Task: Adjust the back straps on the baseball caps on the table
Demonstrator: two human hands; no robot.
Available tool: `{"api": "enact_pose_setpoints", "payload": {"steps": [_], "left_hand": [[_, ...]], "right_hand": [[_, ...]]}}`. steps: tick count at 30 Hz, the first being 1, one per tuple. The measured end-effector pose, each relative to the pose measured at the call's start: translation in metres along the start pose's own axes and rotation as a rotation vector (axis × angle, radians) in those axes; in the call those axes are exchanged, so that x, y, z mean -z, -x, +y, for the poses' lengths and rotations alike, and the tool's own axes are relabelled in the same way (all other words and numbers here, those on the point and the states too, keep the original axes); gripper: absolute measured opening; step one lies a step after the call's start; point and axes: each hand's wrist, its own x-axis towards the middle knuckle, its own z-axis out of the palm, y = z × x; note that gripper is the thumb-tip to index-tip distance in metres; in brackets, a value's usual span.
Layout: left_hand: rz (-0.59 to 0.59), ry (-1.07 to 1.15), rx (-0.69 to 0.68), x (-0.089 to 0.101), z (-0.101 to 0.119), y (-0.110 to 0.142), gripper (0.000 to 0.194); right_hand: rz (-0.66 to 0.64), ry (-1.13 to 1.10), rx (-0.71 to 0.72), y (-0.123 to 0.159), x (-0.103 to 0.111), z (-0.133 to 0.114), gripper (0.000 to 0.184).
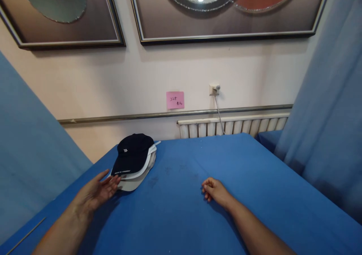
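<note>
A stack of baseball caps lies at the far left of the blue-covered table (pixel 181 213). On top is a navy cap (pixel 132 153) with small white lettering on its brim. Under it show the brims of a white cap (pixel 147 166) and a light grey cap (pixel 131 185). My left hand (pixel 97 191) is at the near left side of the brims, palm turned up and fingers apart; whether the fingertips touch a brim I cannot tell. Over the middle right of the table my right hand (pixel 213 191) is loosely curled, with nothing visible in it.
A thin stick (pixel 26 235) lies along the table's left edge. Blue curtains hang on the left (pixel 31 149) and right (pixel 325 96). Behind the table are a radiator (pixel 234 126), a wall pipe (pixel 135 116), a plugged-in cord (pixel 219 113) and a pink note (pixel 175 100).
</note>
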Motion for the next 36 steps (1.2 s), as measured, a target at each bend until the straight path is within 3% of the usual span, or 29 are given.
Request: {"api": "enact_pose_setpoints", "payload": {"steps": [3,6,12,18,23,27,31,36], "left_hand": [[-0.125,0.001,0.116,-0.008,-0.008,0.005,0.009],[-0.165,0.018,0.141,-0.020,-0.014,0.002,0.015],[-0.173,0.152,-0.018,-0.053,-0.011,-0.016,0.028],[-0.397,0.278,-0.141,-0.079,-0.011,-0.002,0.034],[-0.650,0.270,-0.173,-0.097,-0.050,0.014,0.022],[-0.691,0.198,-0.113,-0.111,-0.089,0.014,0.024],[-0.708,0.073,0.074,-0.112,-0.120,0.004,0.027],[-0.672,-0.143,0.177,-0.114,-0.147,-0.008,0.020]], "right_hand": [[-0.003,0.005,0.010,0.002,0.000,-0.001,0.012],[0.003,0.006,0.016,0.004,-0.001,-0.002,0.012],[0.019,-0.011,0.014,0.006,-0.002,-0.004,0.016],[0.030,-0.034,0.028,0.005,-0.005,-0.005,0.022],[0.264,-0.168,0.141,-0.001,0.006,-0.012,0.037],[0.422,-0.437,0.133,0.000,0.031,-0.026,0.050],[0.390,-0.726,0.100,0.008,0.058,-0.040,0.059],[0.279,-0.727,0.013,0.012,0.072,-0.044,0.060]]}}
